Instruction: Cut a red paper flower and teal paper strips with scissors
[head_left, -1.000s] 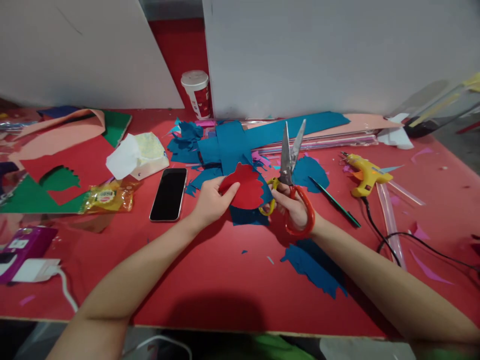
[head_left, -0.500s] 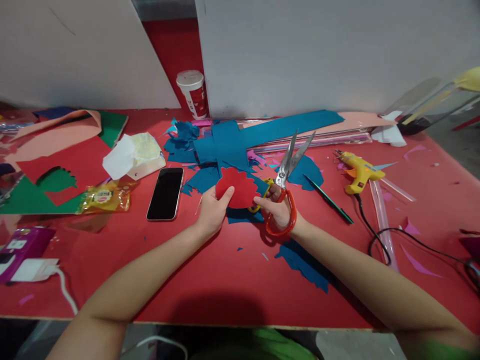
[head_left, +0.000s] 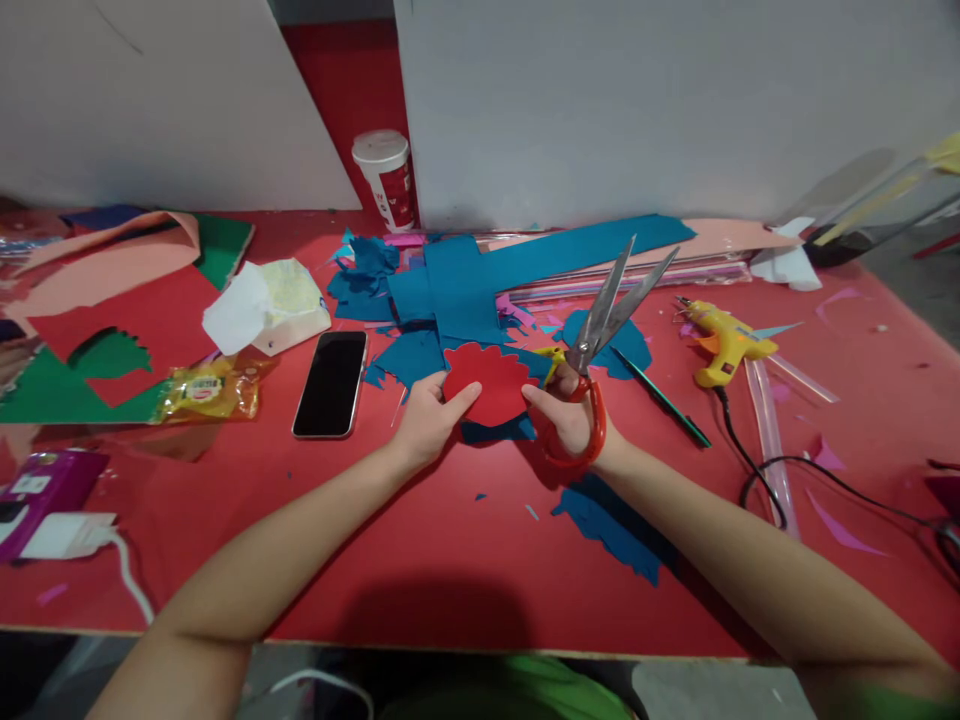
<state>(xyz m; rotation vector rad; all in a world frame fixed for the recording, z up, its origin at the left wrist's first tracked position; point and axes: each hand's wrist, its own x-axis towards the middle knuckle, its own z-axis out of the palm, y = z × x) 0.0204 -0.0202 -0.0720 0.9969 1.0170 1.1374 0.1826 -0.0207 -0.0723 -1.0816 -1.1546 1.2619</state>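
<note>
A red paper cutout point(head_left: 491, 385) with a scalloped top edge is held up at the middle of the table. My left hand point(head_left: 431, 418) pinches its left side between thumb and fingers. At its right edge, the thumb of my right hand point(head_left: 566, 420) presses on it. Red-handled scissors point(head_left: 600, 330) hang on that same right hand, their blades spread and pointing away from me. A yellow loop point(head_left: 553, 362), not clear in kind, shows beside the right fingers. Blue paper point(head_left: 499, 430) lies beneath the cutout.
Blue paper strips point(head_left: 465, 285) lie behind my hands, with a lidded paper cup point(head_left: 384, 180) farther back. A phone point(head_left: 330, 385) is to the left. On the right are a green pen point(head_left: 664, 400) and a yellow glue gun point(head_left: 724, 345) with its cord.
The cutout has turned in my hands, its scalloped edge now facing away from me. The scissors in my right hand have swung to the right, blades still apart.
</note>
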